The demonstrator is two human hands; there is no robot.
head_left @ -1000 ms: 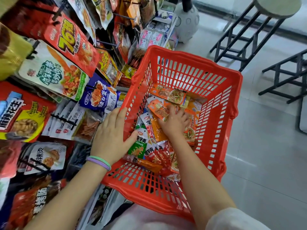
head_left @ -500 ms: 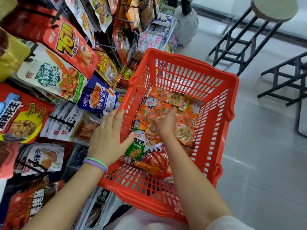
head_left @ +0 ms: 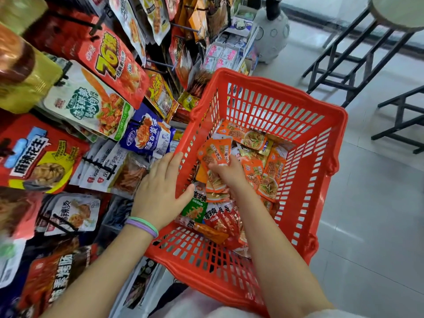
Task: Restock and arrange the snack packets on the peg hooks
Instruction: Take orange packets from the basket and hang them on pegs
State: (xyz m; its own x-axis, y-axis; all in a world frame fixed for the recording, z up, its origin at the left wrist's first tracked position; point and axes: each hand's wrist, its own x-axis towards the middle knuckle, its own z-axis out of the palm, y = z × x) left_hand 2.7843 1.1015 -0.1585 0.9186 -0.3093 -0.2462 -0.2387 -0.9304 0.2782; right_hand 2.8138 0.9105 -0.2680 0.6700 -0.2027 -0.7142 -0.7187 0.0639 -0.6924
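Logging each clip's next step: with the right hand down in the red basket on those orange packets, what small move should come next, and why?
Probably lift the right hand up out of the red basket with the orange packets its fingers hold, then toward the peg hooks. The left hand rests on the basket's side, steadying it.

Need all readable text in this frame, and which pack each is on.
"76" – red pack on the upper pegs
"麻辣花生" – red-and-yellow pack at left
"辣白菜" – blue pack beside the basket
Green-lettered white pack: large print, too distorted to quote.
Orange packets gripped by the right hand: print too small.
Green packet in the basket: blurred.
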